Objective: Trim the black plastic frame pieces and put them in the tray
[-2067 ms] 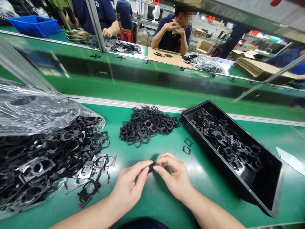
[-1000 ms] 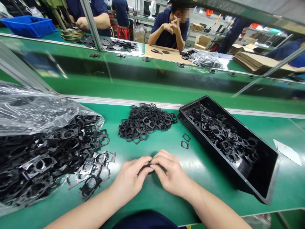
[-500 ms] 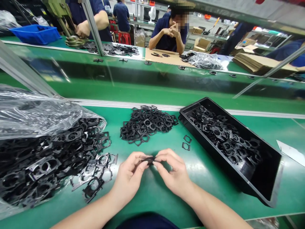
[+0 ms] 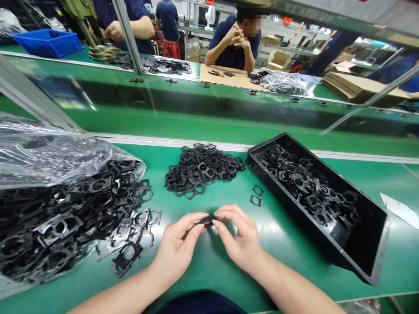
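Between my fingertips is a small flat black plastic part [image 4: 207,221], seen nearly edge-on above the green tabletop. My left hand [image 4: 180,242] pinches its left end with thumb and fingers. On its right end, my right hand [image 4: 240,240] closes in the same way. Whether it is one piece or two pressed together I cannot tell. Beyond my hands lies a heap of black ring-shaped parts [image 4: 204,168]. Two loose ring parts [image 4: 256,200] rest right of the heap. At the left, larger black frame parts [image 4: 62,226] spill from a clear plastic bag [image 4: 59,150].
A long black tray [image 4: 314,244], partly filled with black parts, stands slantwise at the right. White paper [image 4: 399,209] lies beyond it. A metal rail and clear panel separate a conveyor with small parts from my table. Co-workers sit across, near a blue bin [image 4: 47,43].
The black part has tilted slightly between my fingers, and my fingertips have shifted a little along it. Across the line, a co-worker's clasped hands have risen slightly.
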The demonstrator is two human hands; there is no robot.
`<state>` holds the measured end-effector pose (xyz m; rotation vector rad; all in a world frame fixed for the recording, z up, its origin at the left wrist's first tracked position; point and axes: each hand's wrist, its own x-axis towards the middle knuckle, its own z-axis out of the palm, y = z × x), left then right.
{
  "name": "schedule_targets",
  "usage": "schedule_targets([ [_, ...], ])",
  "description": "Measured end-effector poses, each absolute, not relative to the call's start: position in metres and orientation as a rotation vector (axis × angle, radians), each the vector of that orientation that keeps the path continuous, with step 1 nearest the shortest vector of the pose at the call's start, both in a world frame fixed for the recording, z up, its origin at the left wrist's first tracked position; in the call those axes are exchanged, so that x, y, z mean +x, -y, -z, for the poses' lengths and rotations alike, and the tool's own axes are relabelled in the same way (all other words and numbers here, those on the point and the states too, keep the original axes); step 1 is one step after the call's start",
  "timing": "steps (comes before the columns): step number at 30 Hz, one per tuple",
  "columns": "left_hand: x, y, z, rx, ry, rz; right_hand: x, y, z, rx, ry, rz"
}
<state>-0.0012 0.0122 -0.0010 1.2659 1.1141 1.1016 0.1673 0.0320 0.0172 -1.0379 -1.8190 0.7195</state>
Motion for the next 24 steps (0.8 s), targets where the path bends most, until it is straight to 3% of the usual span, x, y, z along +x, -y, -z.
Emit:
schedule_targets([
  [6,-0.0015,-0.0138,0.0035,1.350,-1.137,-1.053,0.1687,-0.0354,-0.0183,-1.089,1.800,-0.920],
  [15,-0.0040,-0.0200,0.0012,1.733,-1.178,-0.988,0.1680,-0.0322,-0.0202,-0.950,2.039,-0.717],
  [24,-0.0016,-0.0203,-0.0061,1.188,-1.142,-1.178,0.1690,-0.0333,-0.0219,-1.025,1.851,-0.673],
])
